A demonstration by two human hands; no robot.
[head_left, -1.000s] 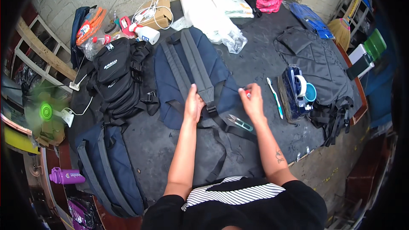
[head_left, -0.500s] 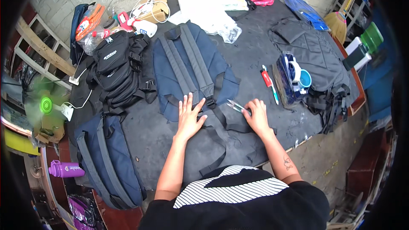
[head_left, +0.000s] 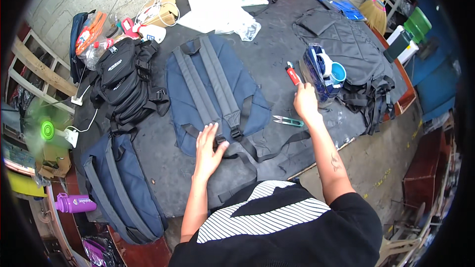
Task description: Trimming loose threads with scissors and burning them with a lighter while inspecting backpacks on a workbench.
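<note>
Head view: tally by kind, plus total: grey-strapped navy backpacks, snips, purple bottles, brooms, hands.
Navy backpacks: 2 (middle one, lower-left one)
Snips: 1
Purple bottle: 1
Broom: 1
Hands: 2 (left hand, right hand)
Total: 7

Toward the near edge of the table (head_left: pixel 166 178), the left hand (head_left: pixel 208 151) lies spread on the navy backpack (head_left: pixel 218 86); farther in, the right hand (head_left: pixel 306 101) is at a small red item (head_left: pixel 293 74).
</note>
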